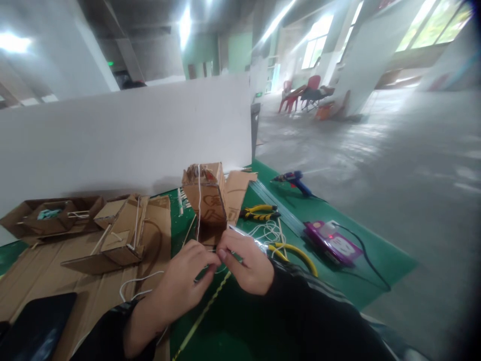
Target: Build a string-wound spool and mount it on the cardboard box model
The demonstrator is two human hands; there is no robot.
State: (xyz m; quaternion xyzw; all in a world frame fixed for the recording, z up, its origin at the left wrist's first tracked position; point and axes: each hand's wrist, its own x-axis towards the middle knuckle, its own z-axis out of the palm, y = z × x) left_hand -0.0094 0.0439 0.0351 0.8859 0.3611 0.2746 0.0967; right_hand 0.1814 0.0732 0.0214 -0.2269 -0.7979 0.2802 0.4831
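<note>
Both hands meet at the front of an upright cardboard structure on the green table. A white string runs down its front face toward the fingers. My left hand has its thumb and fingertips pinched together on the string. My right hand pinches at the same spot, its fingertips touching those of the left; the string there is thin and partly hidden. More white string lies loosely coiled beyond the right hand, beside yellow-black pliers.
Cardboard pieces and a black flat object lie at left. Clear sticks, a blue glue gun and a purple power strip with a cable are at right. A white panel stands behind.
</note>
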